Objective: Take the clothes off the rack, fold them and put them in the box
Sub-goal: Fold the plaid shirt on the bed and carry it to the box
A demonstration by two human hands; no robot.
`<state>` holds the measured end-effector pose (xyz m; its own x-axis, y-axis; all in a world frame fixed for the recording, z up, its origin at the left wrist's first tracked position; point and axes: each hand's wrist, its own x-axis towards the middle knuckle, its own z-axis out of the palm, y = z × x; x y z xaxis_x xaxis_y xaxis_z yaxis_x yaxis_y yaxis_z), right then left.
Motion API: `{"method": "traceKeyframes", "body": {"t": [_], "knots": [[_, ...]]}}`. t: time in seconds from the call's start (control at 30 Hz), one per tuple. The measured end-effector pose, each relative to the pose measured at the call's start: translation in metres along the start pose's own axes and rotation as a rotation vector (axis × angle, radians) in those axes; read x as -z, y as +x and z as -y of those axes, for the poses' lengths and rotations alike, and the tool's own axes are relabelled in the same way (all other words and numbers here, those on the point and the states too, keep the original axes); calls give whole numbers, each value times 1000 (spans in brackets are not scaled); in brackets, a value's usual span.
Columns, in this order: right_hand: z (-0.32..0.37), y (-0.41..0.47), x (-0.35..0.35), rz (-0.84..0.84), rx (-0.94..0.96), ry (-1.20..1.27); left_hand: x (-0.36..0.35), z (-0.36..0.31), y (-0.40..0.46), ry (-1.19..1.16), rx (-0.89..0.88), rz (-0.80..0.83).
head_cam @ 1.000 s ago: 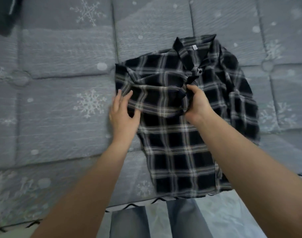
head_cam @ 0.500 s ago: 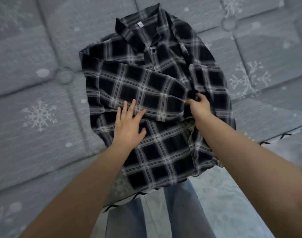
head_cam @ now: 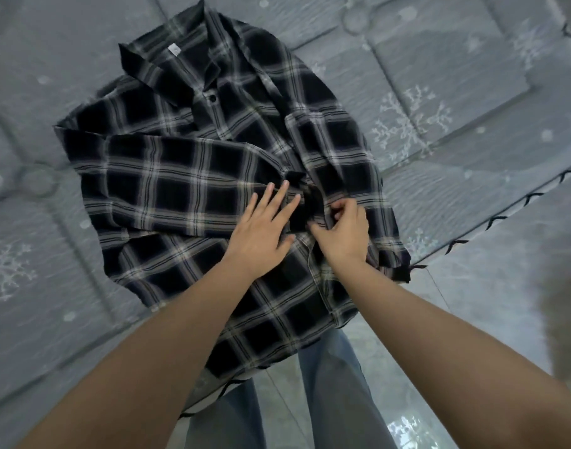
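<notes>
1. While the black-and-white plaid button-up shirt (head_cam: pixel 219 176) lies face up on the grey quilted snowflake-print mattress (head_cam: pixel 67 286), hem over the near edge, I judge the folding step half done: one sleeve lies across the chest.
2. I see my left hand (head_cam: pixel 261 234) flat on that sleeve, fingers (head_cam: pixel 279 196) straight, pressing.
3. My right hand (head_cam: pixel 344 231) pinches bunched cloth beside it.
4. Next I'd fold the other side in, then the hem up; no box in view.
</notes>
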<state>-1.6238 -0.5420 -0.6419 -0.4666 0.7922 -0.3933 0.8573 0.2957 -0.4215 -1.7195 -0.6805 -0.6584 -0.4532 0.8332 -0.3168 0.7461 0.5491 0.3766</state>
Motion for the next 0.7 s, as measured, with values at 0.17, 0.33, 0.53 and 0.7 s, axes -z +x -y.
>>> {"method": "traceKeyframes", "body": {"t": [0.17, 0.33, 0.53, 0.7], "knots": [[-28, 14, 10, -4, -17, 95, 6, -18, 22, -5, -6, -52], [-22, 38, 47, -200, -196, 487, 11, -32, 43, -68, 179, -112], [-21, 80, 83, -135, -157, 511, 37, -60, 83, -130, 169, -301], [-33, 74, 80, 501, 187, -48, 45, -78, 113, -73, 241, -308]]}}
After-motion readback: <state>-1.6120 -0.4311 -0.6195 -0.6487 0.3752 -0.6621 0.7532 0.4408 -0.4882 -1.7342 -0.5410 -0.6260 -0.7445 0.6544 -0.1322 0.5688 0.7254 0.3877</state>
